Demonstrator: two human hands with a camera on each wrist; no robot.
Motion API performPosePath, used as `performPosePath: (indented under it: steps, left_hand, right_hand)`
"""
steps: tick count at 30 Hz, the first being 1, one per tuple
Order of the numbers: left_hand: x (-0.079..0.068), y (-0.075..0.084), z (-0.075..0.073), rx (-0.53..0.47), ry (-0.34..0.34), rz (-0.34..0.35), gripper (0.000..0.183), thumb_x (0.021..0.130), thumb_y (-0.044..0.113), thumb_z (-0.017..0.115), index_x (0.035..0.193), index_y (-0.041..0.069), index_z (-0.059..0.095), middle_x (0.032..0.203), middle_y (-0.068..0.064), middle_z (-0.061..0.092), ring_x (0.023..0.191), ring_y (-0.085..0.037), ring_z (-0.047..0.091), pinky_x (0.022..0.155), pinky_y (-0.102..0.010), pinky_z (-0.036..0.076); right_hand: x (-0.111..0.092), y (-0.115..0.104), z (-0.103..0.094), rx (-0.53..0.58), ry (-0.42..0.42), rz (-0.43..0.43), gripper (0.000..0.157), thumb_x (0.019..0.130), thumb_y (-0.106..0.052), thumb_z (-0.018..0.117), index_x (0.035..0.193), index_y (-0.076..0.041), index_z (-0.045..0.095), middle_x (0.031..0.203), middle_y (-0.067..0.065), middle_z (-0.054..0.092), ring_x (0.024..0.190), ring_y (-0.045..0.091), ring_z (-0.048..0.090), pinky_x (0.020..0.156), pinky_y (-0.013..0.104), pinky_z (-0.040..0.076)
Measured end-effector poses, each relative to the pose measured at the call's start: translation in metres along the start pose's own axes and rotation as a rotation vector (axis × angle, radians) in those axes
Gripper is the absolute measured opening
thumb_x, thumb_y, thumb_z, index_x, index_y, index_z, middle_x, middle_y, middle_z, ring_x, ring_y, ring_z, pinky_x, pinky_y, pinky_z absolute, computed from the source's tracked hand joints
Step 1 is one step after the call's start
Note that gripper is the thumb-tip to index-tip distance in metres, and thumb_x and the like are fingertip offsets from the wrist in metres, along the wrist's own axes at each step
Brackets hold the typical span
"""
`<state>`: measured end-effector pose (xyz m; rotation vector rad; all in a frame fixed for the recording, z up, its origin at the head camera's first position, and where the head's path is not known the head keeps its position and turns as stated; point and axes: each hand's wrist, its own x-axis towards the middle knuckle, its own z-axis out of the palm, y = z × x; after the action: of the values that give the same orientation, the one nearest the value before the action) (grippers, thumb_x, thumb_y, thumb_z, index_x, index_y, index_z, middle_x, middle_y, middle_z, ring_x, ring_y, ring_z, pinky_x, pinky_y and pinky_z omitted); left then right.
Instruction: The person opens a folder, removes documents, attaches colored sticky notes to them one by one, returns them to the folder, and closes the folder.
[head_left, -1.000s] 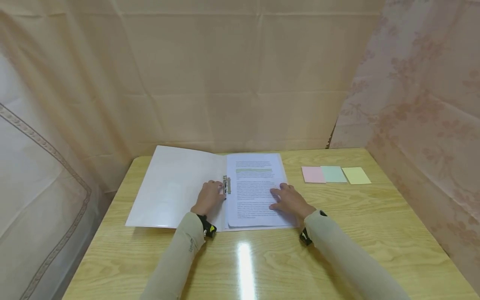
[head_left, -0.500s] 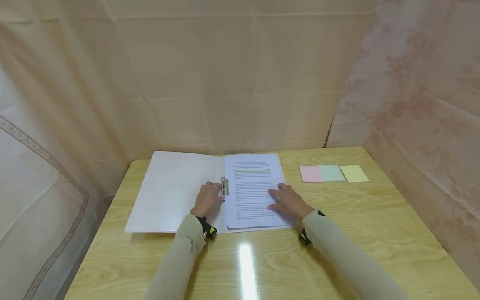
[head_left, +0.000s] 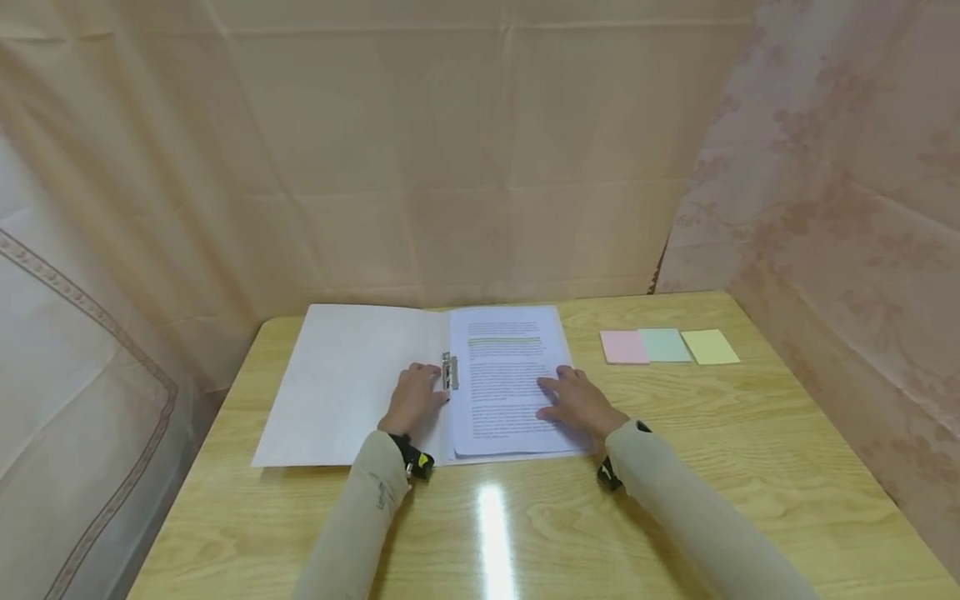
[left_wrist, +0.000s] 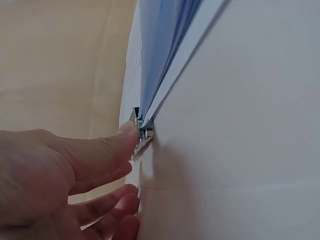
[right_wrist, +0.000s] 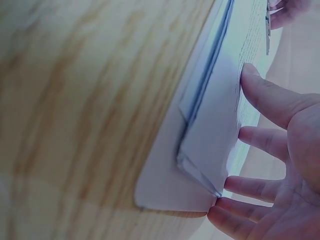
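A white folder [head_left: 337,383] lies spread out on the table, its left cover bare. On its right side rests a stack of printed paper [head_left: 510,392], the top sheet marked with a green line. A metal clip [head_left: 450,372] sits along the inner edge of the stack. My left hand [head_left: 413,397] rests at that clip; in the left wrist view the thumb touches the clip [left_wrist: 145,132] and the other fingers lie beside it. With fingers spread, my right hand [head_left: 581,402] rests on the right edge of the papers, and its fingertips reach the folder's edge in the right wrist view.
Pink [head_left: 624,347], green [head_left: 664,345] and yellow [head_left: 709,347] sticky note pads lie in a row to the right of the folder. The wooden table [head_left: 675,442] has a cloth curtain [head_left: 450,167] behind it.
The folder's left cover has sunk slightly lower toward the table. The head view has shifted a little. Both hands keep nearly the same place on the folder.
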<state>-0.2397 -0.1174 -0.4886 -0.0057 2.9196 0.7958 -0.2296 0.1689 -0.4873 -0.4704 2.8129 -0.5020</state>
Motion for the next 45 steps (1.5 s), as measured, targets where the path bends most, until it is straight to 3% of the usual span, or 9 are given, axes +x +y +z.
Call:
performPosePath:
  steps: [6,13,19,31,45]
  left_hand:
    - [0.003,-0.001,0.0,-0.018,0.0,0.002,0.053,0.088,0.025,0.072,0.134,0.004,0.056,0.139,-0.019,0.05,0.127,-0.036,0.046,0.106,-0.047,0.04]
    - [0.007,-0.006,-0.007,-0.188,-0.081,-0.016,0.057,0.09,0.021,0.069,0.141,0.007,0.048,0.141,-0.017,0.05,0.133,-0.034,0.045,0.11,-0.049,0.036]
    - [0.007,-0.007,-0.011,-0.338,-0.11,-0.006,0.04,0.095,0.015,0.06,0.133,0.005,0.056,0.128,-0.016,0.06,0.12,-0.03,0.054,0.104,-0.047,0.042]
    - [0.007,-0.005,-0.013,-0.373,-0.005,0.001,0.027,0.099,0.02,0.054,0.119,0.006,0.066,0.109,-0.011,0.068,0.101,-0.025,0.059,0.09,-0.039,0.046]
    - [0.009,-0.001,-0.012,-0.473,0.061,-0.048,0.028,0.099,0.022,0.054,0.117,0.004,0.066,0.11,-0.013,0.068,0.102,-0.025,0.061,0.087,-0.036,0.049]
  right_hand:
    - [0.001,-0.001,-0.004,-0.011,-0.001,0.009,0.064,0.088,-0.037,0.068,0.143,-0.011,0.048,0.152,0.025,0.033,0.137,0.045,0.032,0.108,0.059,0.035]
    - [0.001,0.0,-0.003,-0.012,-0.007,0.019,0.064,0.089,-0.037,0.068,0.143,-0.012,0.048,0.152,0.026,0.033,0.138,0.046,0.032,0.108,0.059,0.034]
    - [0.0,0.003,-0.002,-0.01,-0.011,0.028,0.064,0.089,-0.038,0.068,0.144,-0.013,0.048,0.153,0.025,0.032,0.138,0.046,0.032,0.107,0.059,0.035]
    - [0.001,0.002,-0.003,-0.015,-0.013,0.025,0.065,0.088,-0.038,0.069,0.144,-0.012,0.048,0.152,0.026,0.034,0.137,0.046,0.032,0.108,0.059,0.034]
    - [-0.001,-0.002,-0.002,0.01,-0.018,0.005,0.066,0.088,-0.036,0.069,0.144,-0.01,0.047,0.151,0.027,0.033,0.136,0.046,0.033,0.107,0.059,0.034]
